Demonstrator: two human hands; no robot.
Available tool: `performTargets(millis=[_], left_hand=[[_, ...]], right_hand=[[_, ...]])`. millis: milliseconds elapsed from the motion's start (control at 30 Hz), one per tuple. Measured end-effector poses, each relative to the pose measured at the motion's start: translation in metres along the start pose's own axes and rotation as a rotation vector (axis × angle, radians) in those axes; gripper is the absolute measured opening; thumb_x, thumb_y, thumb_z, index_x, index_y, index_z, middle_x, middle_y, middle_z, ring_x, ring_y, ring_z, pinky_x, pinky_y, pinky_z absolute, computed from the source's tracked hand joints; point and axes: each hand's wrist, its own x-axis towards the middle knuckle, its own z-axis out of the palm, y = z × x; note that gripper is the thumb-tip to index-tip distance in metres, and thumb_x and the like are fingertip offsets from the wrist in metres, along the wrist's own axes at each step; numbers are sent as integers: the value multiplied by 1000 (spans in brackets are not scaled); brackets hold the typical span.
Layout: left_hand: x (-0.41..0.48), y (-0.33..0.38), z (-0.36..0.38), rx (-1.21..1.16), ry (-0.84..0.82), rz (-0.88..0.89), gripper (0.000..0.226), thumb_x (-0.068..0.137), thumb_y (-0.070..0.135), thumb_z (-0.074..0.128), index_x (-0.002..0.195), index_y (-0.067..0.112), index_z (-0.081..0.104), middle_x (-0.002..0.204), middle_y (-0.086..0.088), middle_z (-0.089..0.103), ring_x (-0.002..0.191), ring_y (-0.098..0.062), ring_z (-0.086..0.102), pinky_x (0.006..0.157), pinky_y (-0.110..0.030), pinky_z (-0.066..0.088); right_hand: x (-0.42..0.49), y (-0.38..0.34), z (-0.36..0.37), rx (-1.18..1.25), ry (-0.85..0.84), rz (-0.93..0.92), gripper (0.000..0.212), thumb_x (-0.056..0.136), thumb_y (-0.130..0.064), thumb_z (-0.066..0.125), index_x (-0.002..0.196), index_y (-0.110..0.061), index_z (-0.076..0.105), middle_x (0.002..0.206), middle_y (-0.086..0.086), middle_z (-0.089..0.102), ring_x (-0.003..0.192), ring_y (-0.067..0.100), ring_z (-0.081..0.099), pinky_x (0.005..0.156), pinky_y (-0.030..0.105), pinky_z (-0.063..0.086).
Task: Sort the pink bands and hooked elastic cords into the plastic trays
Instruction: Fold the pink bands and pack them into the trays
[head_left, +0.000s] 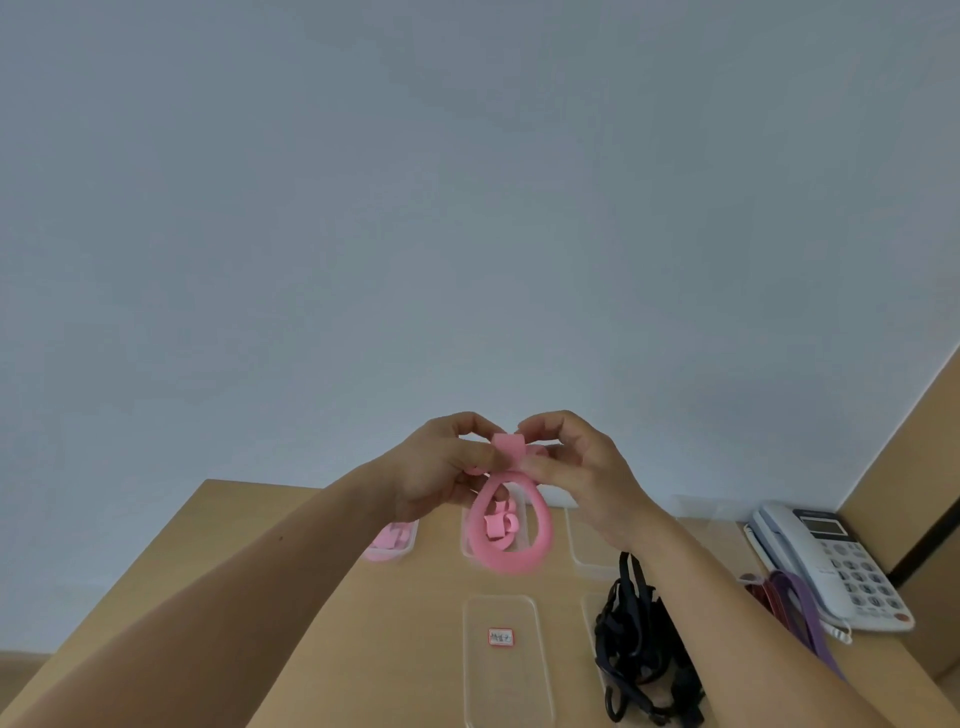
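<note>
Both my hands are raised above the far part of the table and pinch one pink band (511, 558) at its top. My left hand (447, 467) holds it from the left, my right hand (582, 467) from the right, and the band hangs down as an open loop. Through the loop I see a clear tray (467, 545) holding more pink bands (498, 525). Another clear tray (402, 545) at the far left holds pink pieces. A tangle of dark hooked elastic cords (639, 644) lies over a tray at the near right.
A clear tray with a red-framed label (501, 636) lies near the front middle. Another clear tray (587, 551) sits under my right wrist. A white desk phone (831, 561) stands at the right, with purple and red bands (795, 603) beside it. A pale wall lies beyond.
</note>
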Motion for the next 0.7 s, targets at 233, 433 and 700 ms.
performTargets(millis=[233,433,700], left_hand=[[0,0,4,10,-23,68,37,80,-13,68,113,3,58,92,-17,69,72,-30,63,62,-34,55],[1,0,4,47,-74,-26,29,81,-3,68,108,-9,64,97,-24,66,84,-35,65,76,-36,56],[1,7,0,-52,-32,-59,33,80,16,75,105,-2,63,101,-21,69,78,-34,68,71,-35,57]], right_hand=[[1,1,-1,10,43,102,16,85,-17,75,99,-11,69,90,10,73,77,27,73,66,32,58],[-1,0,-1,-91,92,-35,20,80,-10,79,95,-19,70,90,-2,71,82,22,69,74,31,58],[0,4,3,-205,40,-112,37,74,1,76,93,-28,65,93,-5,67,83,24,67,77,34,58]])
